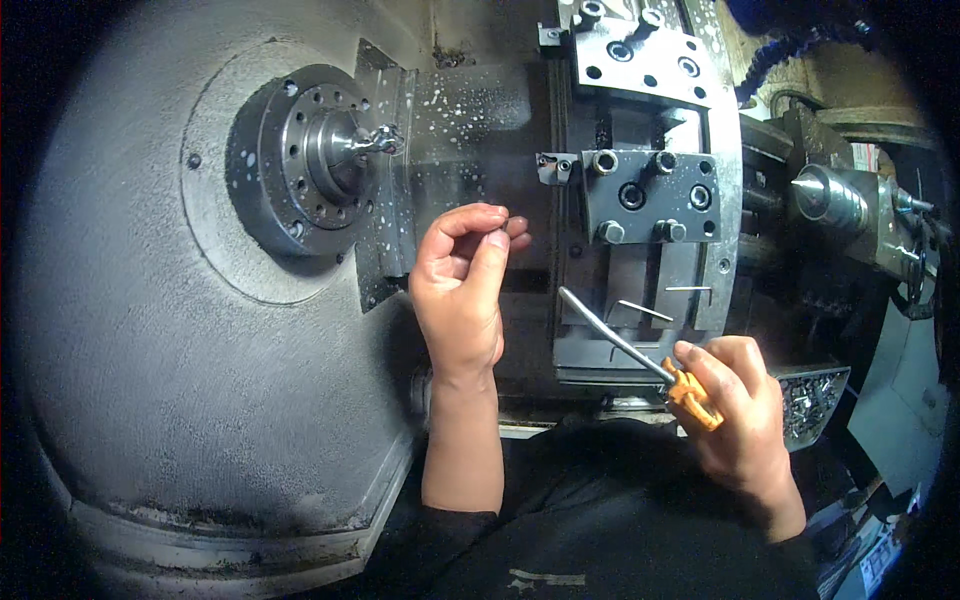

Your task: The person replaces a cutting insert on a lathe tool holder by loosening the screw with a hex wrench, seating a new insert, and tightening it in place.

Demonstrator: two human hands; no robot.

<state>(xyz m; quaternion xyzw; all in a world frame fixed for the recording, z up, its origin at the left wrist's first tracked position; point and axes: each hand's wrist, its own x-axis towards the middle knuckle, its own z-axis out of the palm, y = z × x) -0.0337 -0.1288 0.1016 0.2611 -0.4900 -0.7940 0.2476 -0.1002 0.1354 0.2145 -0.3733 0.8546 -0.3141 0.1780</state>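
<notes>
My left hand (462,285) is raised between the spindle and the tool holders. Its thumb and index finger pinch together; what sits between them is too small to make out. In my right hand (742,415) is an air blow gun (690,395) with a yellow-orange body. The long metal nozzle (612,334) points up and left, over the machine slide. Nearest my left fingertips on the right is a cutting insert holder (555,168), clamped in a dark bolted tool block (650,205).
A round chuck (290,160) holding a shiny cutter-like tip (378,140) is on the left. Beyond the dark block is a silver tool block (640,55). Hex keys (645,310) lie on the slide (715,300). A pointed tailstock centre (830,197) and a chip-filled tray (812,405) are to the right.
</notes>
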